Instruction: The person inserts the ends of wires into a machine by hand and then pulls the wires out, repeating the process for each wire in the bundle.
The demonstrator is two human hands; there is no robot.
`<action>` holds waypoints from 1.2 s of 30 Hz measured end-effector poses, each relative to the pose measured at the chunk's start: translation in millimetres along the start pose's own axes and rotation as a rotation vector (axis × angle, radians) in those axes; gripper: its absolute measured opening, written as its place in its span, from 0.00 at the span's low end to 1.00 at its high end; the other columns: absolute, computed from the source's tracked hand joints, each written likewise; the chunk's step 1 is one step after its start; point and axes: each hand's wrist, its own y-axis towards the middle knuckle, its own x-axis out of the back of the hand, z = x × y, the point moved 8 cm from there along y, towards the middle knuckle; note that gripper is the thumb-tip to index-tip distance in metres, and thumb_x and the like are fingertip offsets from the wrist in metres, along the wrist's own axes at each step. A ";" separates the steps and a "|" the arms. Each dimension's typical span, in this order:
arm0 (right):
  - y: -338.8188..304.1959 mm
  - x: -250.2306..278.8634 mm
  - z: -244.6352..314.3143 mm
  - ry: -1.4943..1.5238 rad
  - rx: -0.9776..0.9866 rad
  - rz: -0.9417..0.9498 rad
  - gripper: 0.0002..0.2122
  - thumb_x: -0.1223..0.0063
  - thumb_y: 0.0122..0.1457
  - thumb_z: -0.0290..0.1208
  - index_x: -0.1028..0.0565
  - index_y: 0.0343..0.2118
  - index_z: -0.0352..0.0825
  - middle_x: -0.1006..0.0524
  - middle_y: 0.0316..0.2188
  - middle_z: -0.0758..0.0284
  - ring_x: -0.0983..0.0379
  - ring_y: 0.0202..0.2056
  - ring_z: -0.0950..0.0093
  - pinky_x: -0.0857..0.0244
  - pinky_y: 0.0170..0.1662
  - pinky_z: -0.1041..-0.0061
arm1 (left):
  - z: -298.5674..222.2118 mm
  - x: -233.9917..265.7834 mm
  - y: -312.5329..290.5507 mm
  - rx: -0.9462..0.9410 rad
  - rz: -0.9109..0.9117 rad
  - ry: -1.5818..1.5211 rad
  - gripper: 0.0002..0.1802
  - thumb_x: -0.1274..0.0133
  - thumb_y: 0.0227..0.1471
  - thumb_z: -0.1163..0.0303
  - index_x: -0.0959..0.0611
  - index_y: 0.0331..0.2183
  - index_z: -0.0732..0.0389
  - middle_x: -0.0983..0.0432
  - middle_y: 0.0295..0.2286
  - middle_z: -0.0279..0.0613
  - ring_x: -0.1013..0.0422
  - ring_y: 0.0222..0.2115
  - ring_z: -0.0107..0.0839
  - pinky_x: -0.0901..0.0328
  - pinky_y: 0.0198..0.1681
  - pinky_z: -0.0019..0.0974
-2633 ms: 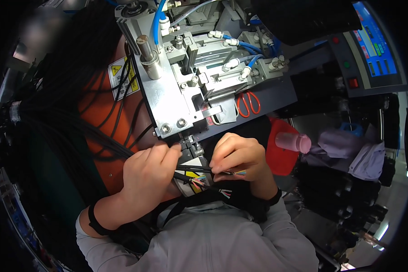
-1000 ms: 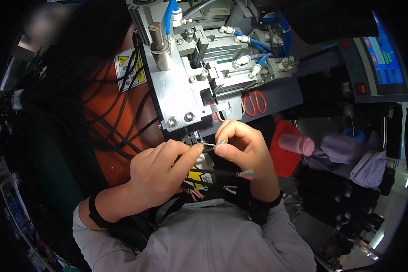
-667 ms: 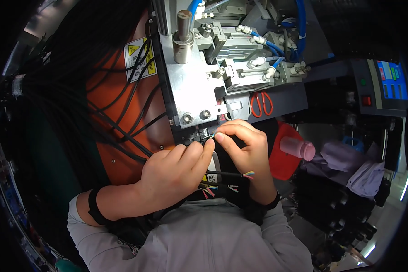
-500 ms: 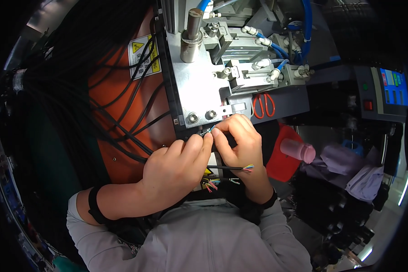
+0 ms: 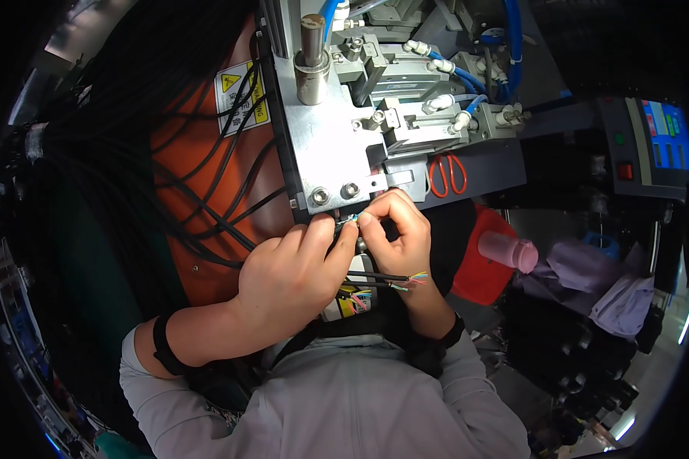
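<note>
At the front edge of a bright metal fixture plate (image 5: 329, 153), my two hands meet over a small bit of blue and whitish wire (image 5: 352, 219). My left hand (image 5: 287, 268) is closed, its thumb and fingertips pinching at the wire from the left. From the other side, the thumb and forefinger of my right hand (image 5: 399, 229) pinch it too. The wire's exact ends are hidden by fingertips. Below the hands, black cables (image 5: 379, 277) reach past my right wrist with stripped, multicoloured cores fanned out. More coloured wire ends (image 5: 356, 300) hang beneath them.
Many black cables (image 5: 115, 153) spread from a bundle at left across an orange panel (image 5: 199, 268). Pneumatic clamps (image 5: 421, 115) with blue hoses and a steel post (image 5: 312, 65) stand beyond. A control screen (image 5: 668, 145) and pink bottle (image 5: 506, 251) are at right.
The whole view has shifted slightly. My left fingers have spread a little over the wire, and both hands keep their pinch. The stripped cable ends below lie closer together.
</note>
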 end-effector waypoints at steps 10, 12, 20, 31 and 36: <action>1.8 6.2 18.6 -0.085 0.146 -0.110 0.02 0.47 0.55 0.21 0.28 0.27 0.30 0.29 0.22 0.73 0.34 0.27 0.86 0.39 0.31 0.84 | 7.1 5.4 2.0 0.021 -0.063 -0.103 0.13 0.47 0.43 0.73 0.19 0.36 0.61 0.33 0.25 0.33 0.32 0.21 0.24 0.40 0.21 0.27; -0.6 3.6 -3.4 0.067 -0.068 -0.036 0.04 0.46 0.57 0.24 0.27 0.28 0.30 0.28 0.23 0.72 0.33 0.28 0.85 0.39 0.32 0.84 | 2.3 10.9 0.7 0.018 -0.035 -0.111 0.12 0.47 0.44 0.74 0.19 0.35 0.61 0.33 0.25 0.34 0.32 0.21 0.25 0.39 0.22 0.28; -5.6 20.5 7.2 0.535 0.068 0.169 0.05 0.39 0.52 0.20 0.24 0.31 0.30 0.25 0.27 0.66 0.29 0.32 0.79 0.36 0.36 0.81 | 16.8 3.4 -15.5 0.133 0.128 -0.074 0.10 0.44 0.46 0.72 0.20 0.34 0.62 0.33 0.24 0.37 0.30 0.22 0.28 0.38 0.22 0.31; -9.9 16.9 46.6 0.376 0.237 0.197 0.10 0.37 0.49 0.17 0.24 0.35 0.30 0.23 0.31 0.62 0.26 0.34 0.73 0.33 0.39 0.76 | 9.6 45.3 8.4 -0.005 -0.238 -0.436 0.12 0.43 0.49 0.70 0.19 0.37 0.64 0.27 0.26 0.41 0.32 0.19 0.38 0.37 0.22 0.40; -15.0 17.7 57.6 0.352 0.215 -0.049 0.10 0.38 0.49 0.17 0.23 0.35 0.28 0.22 0.32 0.61 0.26 0.35 0.73 0.33 0.38 0.77 | 16.5 30.7 7.8 0.071 -0.148 -0.601 0.11 0.42 0.46 0.73 0.19 0.35 0.64 0.28 0.24 0.42 0.29 0.21 0.39 0.36 0.22 0.38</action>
